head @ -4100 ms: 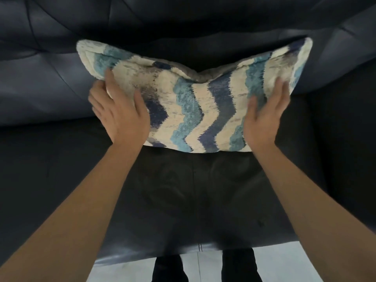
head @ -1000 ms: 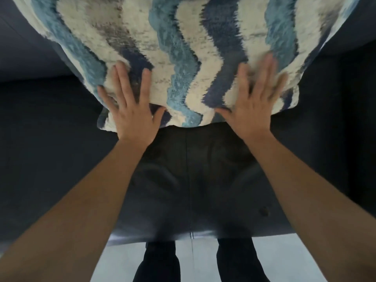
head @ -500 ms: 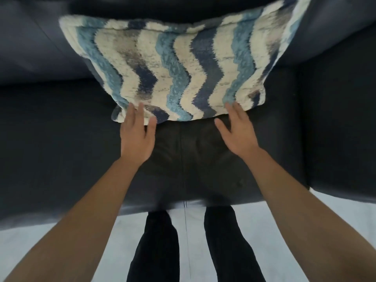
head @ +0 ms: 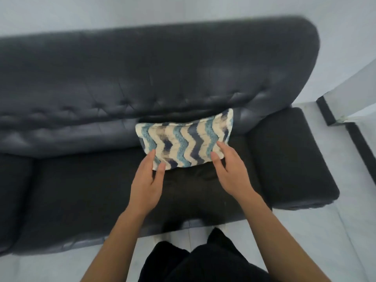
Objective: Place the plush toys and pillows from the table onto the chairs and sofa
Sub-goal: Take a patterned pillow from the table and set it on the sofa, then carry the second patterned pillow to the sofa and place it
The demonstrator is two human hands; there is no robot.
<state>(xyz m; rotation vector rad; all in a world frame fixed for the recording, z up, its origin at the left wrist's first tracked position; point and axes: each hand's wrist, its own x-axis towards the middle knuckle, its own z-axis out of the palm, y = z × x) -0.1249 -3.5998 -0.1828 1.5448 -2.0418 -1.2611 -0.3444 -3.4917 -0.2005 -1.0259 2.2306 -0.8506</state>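
Observation:
A cream pillow with blue and navy zigzag stripes (head: 187,143) leans against the backrest of a dark leather sofa (head: 81,180), on the seat near its right armrest. My left hand (head: 146,186) hovers in front of the pillow's lower left corner, fingers apart, its fingertips overlapping the corner. In front of the lower right corner is my right hand (head: 230,169), also spread, with nothing in it. Whether either hand touches the pillow I cannot tell.
The sofa's right armrest (head: 295,159) juts toward me. Pale tiled floor (head: 305,241) runs in front of the sofa, and a white wall with a dark skirting (head: 345,98) stands at the right. My legs in dark trousers (head: 203,261) are just before the seat edge.
Both hands have come off the pillow, which now rests against the backrest. My view has pulled back and up, so the whole right end of the sofa shows.

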